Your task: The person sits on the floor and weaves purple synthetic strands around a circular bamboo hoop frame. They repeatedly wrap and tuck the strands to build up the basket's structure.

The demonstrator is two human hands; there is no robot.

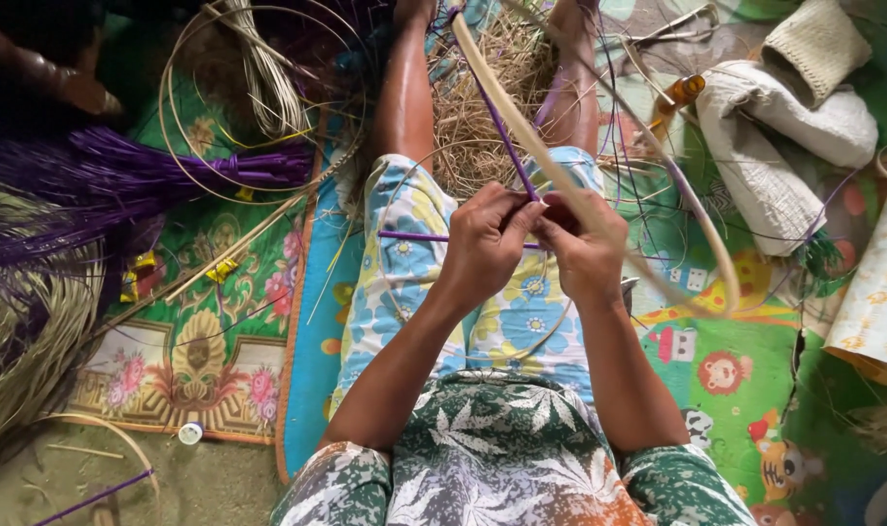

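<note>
**Closely seen: two hands working purple strands around a cane hoop**

Seen from above, a seated person's hands meet over the lap. The left hand has its fingers curled tight, pinching a thin purple strand that runs up and away from the hands. The right hand is closed too, its fingers pressed around the pale cane hoop where the strand meets it; the two hands touch. The hoop curves away to the right, above a colourful floor mat. Dry straw lies between the outstretched legs. A bundle of purple fibre rests on the left, and folded woven cloth on the right.
</note>
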